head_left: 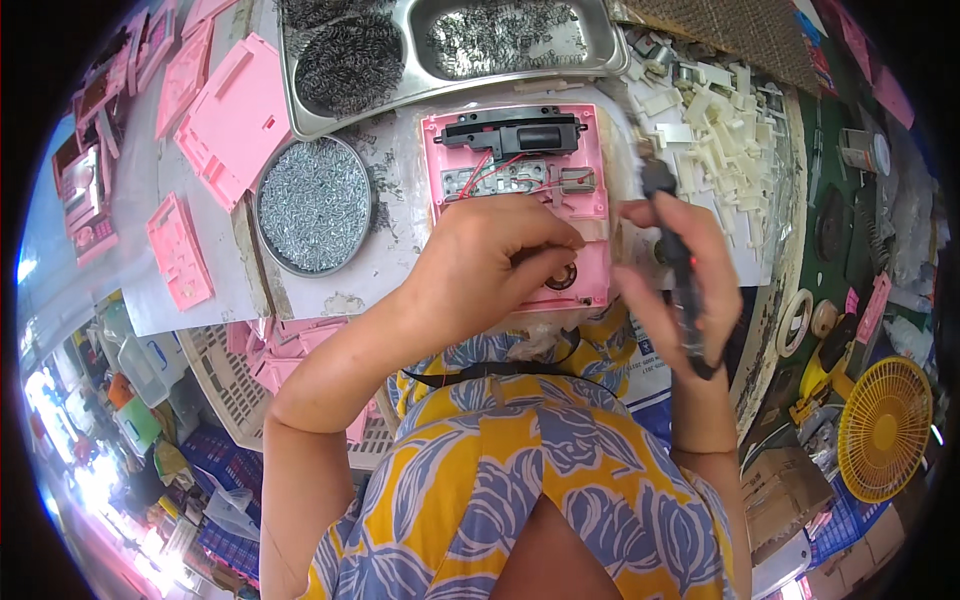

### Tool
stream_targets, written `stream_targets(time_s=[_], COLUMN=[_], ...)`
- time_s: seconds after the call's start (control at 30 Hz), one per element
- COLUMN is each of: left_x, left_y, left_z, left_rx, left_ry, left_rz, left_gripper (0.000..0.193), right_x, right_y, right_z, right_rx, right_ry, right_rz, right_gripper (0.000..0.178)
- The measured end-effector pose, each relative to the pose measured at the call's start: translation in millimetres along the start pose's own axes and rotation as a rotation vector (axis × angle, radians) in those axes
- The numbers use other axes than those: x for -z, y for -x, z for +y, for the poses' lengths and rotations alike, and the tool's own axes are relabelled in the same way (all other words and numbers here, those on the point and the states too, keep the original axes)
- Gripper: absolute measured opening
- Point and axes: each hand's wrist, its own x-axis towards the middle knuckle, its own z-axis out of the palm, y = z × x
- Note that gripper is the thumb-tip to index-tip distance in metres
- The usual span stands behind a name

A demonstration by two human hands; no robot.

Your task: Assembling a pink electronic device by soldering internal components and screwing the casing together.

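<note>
In front of me lies an open pink plastic housing (597, 268), with a black part (530, 135) across its far end and a grey metal plate (490, 181) with red wires below it. My left hand (475, 255) reaches over the housing's near half. Its thumb and forefinger are pinched together above a small dark wheel (564, 277); whatever lies between the fingertips is hidden. To the right of the housing, my right hand (716, 275) holds a black electric screwdriver (684, 265) against the palm, its blurred tip pointing away from me.
A round tin of small screws (315, 205) stands left of the housing. Beyond it is a metal tray (412, 85) of springs. White plastic parts (715, 150) are heaped at the right, pink panels (235, 120) at the left. A yellow fan (885, 428) stands lower right.
</note>
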Motion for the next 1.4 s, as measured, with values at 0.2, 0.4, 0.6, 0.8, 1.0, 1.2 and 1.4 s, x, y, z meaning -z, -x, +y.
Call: stream_targets(time_s=[0.2, 0.4, 0.6, 0.8, 1.0, 1.2, 1.4], left_x=[1.5, -4.0, -7.7, -11.5, -13.7, -14.1, -15.3], left_y=[-0.4, 3.8, 9.3, 7.9, 9.4, 9.0, 10.5], left_z=[16.8, -0.9, 8.9, 13.4, 15.0, 16.0, 14.7], left_rx=[0.240, -0.115, -0.124, -0.074, -0.057, -0.062, -0.057], left_ry=[0.122, -0.064, -0.284, -0.366, -0.384, -0.393, -0.429], left_rz=[0.018, 0.065, 0.086, 0.115, 0.123, 0.127, 0.127], left_gripper=[0.009, 0.015, 0.013, 0.013, 0.013, 0.012, 0.011], right_x=[-32.7, -10.2, 47.4, 39.6, 35.2, 33.6, 39.8], right_y=[-12.0, 0.0, 28.1, 25.4, 21.9, 16.6, 22.9], right_z=[-4.9, -4.8, -14.2, -10.3, -8.0, -8.1, -4.4], right_rx=[-0.092, 0.084, -0.100, -0.076, -0.056, -0.044, -0.099], right_ry=[-0.086, 0.133, -0.208, -0.192, -0.172, -0.134, -0.168], right_rz=[0.053, 0.043, 0.095, -0.108, -0.147, -0.178, -0.178], right_gripper=[0.062, 0.053, 0.028, 0.015, 0.016, 0.018, 0.019])
